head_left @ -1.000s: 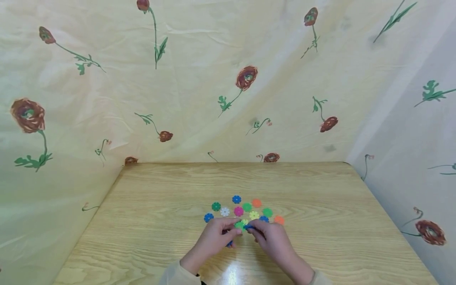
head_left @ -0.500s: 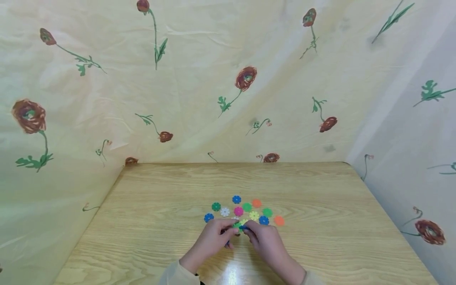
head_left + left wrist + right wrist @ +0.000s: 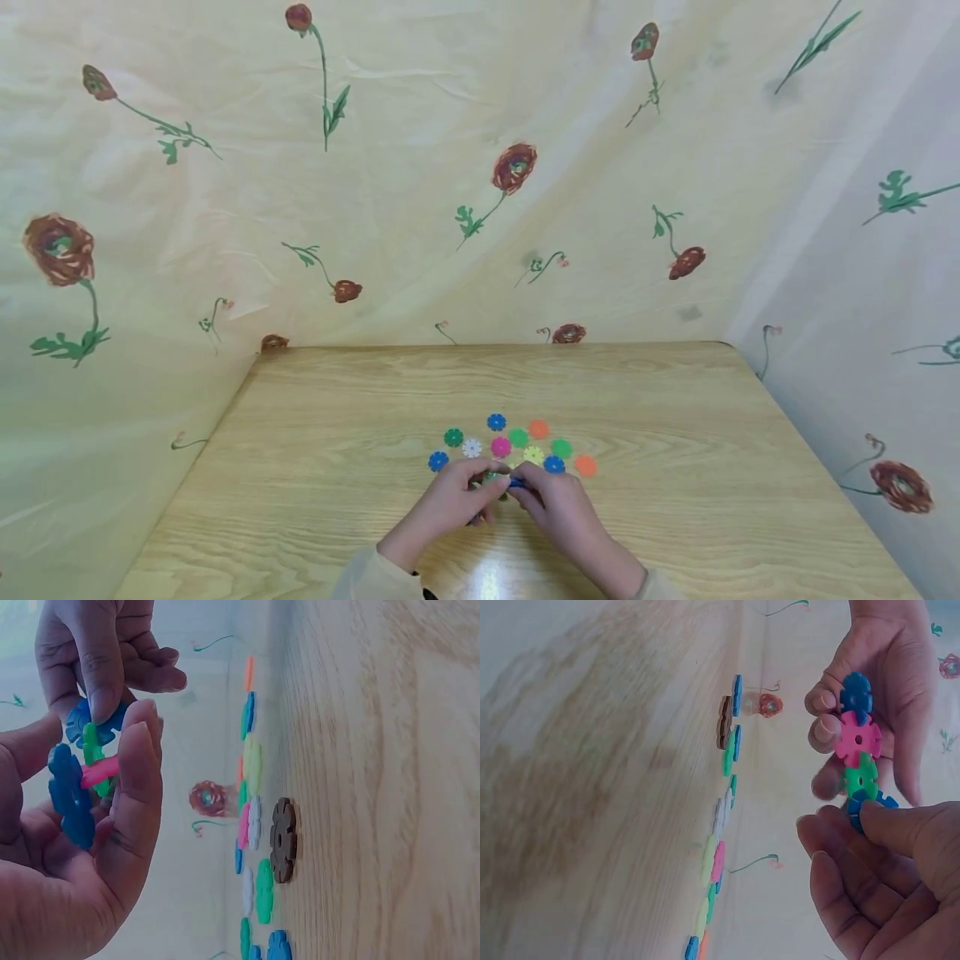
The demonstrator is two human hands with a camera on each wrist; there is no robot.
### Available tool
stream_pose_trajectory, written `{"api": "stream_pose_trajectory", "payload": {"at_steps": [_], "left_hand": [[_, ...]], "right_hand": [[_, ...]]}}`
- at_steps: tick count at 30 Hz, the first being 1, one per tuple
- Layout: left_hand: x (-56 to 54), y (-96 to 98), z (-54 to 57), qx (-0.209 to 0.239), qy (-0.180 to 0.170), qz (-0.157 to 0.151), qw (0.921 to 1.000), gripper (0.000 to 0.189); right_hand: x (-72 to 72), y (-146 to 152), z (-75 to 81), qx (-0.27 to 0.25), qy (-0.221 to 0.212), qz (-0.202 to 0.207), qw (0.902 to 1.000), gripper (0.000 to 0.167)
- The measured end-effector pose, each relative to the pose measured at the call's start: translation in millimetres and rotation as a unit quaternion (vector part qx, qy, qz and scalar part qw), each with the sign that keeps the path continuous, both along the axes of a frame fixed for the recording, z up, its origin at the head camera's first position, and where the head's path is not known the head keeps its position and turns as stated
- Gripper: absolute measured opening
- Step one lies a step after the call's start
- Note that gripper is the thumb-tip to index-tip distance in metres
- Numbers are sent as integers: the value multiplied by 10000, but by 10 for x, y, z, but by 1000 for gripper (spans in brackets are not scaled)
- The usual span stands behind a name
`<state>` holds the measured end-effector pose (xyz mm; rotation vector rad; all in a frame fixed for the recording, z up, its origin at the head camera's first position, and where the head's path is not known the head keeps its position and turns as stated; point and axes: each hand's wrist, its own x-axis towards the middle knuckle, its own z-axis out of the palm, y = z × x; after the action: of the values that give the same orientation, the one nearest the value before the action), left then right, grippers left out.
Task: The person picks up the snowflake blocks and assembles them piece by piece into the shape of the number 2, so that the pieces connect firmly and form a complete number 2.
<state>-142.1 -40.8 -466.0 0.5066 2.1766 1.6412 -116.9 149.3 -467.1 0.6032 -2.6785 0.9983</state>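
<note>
In the head view my left hand (image 3: pixel 450 500) and right hand (image 3: pixel 558 504) meet above the near side of the scattered discs. My left fingers hold a short chain of notched plastic snowflake discs. The right wrist view shows its blue disc (image 3: pixel 856 694), pink disc (image 3: pixel 859 739) and green disc (image 3: pixel 861 780) slotted together. Between right thumb and fingers I pinch another blue disc (image 3: pixel 107 726), whose edge meets the green one. Whether it is fully slotted in, I cannot tell. Fingers hide part of the chain in the head view.
Loose snowflake discs lie on the wooden table (image 3: pixel 337 417) beyond my hands, among them a pink disc (image 3: pixel 501 447), a white disc (image 3: pixel 472 447) and an orange disc (image 3: pixel 586 465). A brown disc (image 3: pixel 283 840) lies nearby. Flowered cloth (image 3: pixel 405 167) surrounds the table.
My right hand has shifted slightly left toward the left hand, bringing its blue disc against the green one. The green disc has turned and shows less. The loose discs stay put.
</note>
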Motion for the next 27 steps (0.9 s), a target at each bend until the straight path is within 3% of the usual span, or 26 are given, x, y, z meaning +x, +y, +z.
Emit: {"api": "stream_pose_trajectory", "payload": {"at_steps": [7,12,20,27], "left_hand": [[2,-16,-29,-200,-12,67,9998,16],[-12,-61,-34,-69,6,235,9997,15],[-21,-99,-43,135,7,339,9993,15],[-4,-112,-42,534,-167,359,9978,15]], "right_hand": [[-22,48,0,568,269,-279,9976,10],[-118,222,47,944,265,-649,9931,10],[-300,632,54,1477,-442,-1402,9780,17],[-375,777,-25,2098,-862,-1477,9627,37]]}}
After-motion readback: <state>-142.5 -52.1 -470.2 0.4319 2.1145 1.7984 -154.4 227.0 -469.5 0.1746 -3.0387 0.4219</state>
